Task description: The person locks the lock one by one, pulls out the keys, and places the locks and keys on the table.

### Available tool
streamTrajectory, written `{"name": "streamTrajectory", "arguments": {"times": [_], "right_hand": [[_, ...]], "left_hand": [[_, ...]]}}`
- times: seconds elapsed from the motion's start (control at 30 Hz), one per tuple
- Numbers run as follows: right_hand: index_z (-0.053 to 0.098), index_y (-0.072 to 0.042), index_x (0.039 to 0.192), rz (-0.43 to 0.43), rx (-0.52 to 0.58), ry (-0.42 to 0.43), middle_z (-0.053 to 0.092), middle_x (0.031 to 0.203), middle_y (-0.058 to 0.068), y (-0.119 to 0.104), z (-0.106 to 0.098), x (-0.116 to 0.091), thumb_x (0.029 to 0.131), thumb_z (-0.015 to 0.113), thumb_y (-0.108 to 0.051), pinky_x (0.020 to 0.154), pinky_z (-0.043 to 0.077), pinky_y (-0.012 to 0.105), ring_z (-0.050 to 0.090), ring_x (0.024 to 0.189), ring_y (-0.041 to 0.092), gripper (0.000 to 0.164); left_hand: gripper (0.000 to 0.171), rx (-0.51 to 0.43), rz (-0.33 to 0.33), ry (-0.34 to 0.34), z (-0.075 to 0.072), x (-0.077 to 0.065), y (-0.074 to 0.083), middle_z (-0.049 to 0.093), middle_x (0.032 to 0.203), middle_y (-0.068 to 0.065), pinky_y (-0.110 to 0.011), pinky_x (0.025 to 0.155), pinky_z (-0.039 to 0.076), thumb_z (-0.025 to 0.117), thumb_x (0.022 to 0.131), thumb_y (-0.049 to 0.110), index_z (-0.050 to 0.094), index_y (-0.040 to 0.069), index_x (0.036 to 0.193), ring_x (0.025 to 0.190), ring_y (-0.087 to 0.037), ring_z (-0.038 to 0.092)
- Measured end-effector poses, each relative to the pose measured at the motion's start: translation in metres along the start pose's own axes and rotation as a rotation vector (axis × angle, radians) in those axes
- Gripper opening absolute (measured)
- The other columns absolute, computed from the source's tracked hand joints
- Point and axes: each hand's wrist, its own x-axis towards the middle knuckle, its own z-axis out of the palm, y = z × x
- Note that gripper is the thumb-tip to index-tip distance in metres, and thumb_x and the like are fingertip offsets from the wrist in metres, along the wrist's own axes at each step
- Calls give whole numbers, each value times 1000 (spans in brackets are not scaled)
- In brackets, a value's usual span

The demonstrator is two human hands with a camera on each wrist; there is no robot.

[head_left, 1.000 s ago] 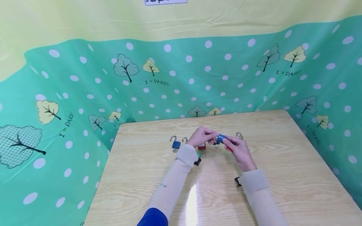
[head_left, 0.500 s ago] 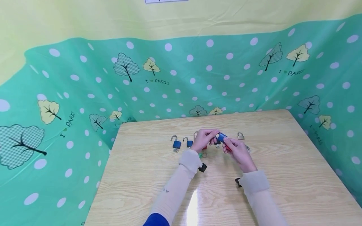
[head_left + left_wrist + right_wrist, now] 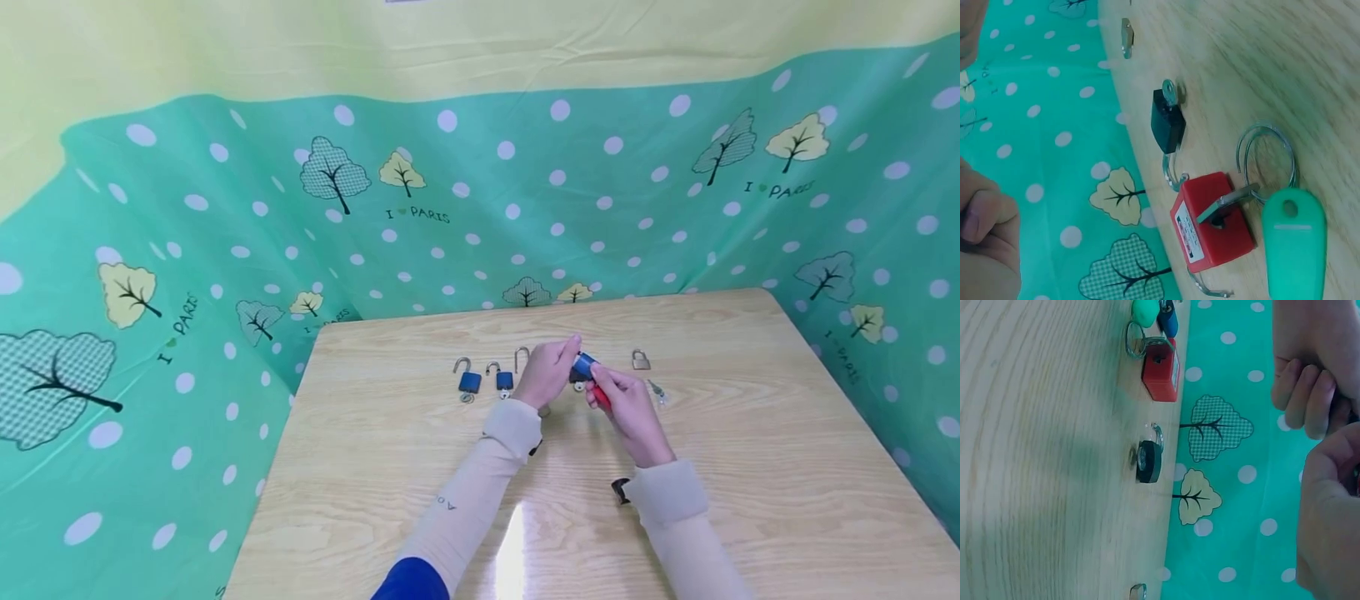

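Observation:
Between my two hands a blue padlock (image 3: 583, 364) is held up above the table. My left hand (image 3: 546, 375) grips its far upper end with curled fingers, the thumb pointing up; the shackle is mostly hidden there. My right hand (image 3: 628, 410) has its thumb at the lower end and curls round a red piece (image 3: 602, 398) that looks like a key tag. In the right wrist view the hands nearly meet at the right edge, and the padlock is hidden. Below them on the table lie a red padlock (image 3: 1213, 219) with a key in it and a black padlock (image 3: 1167, 122).
Left of the hands are two blue padlocks (image 3: 469, 382) (image 3: 504, 381) with raised shackles. A green key tag (image 3: 1294, 244) on a ring hangs from the red padlock's key. At the right lie a small silver padlock (image 3: 640, 360) and a key (image 3: 657, 392). A patterned curtain (image 3: 450, 208) surrounds the table.
My left hand has shifted slightly right and turned, its thumb now upright at the blue padlock's end. My right hand has stayed nearly in place. The key at the right has come into view.

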Motion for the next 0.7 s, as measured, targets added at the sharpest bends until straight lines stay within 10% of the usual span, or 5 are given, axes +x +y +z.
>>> {"name": "streamTrajectory", "arguments": {"times": [0.7], "right_hand": [[65,6,112,15,-194,3,67,87,2,2,-4,-1,98,56,-47,74,56,24,62,73,8,55]], "left_hand": [[64,-70,-88,-99,-4,1,2,44,56,5,-21,51,35,35,104,56,56,6,71,50,-9,37]]}}
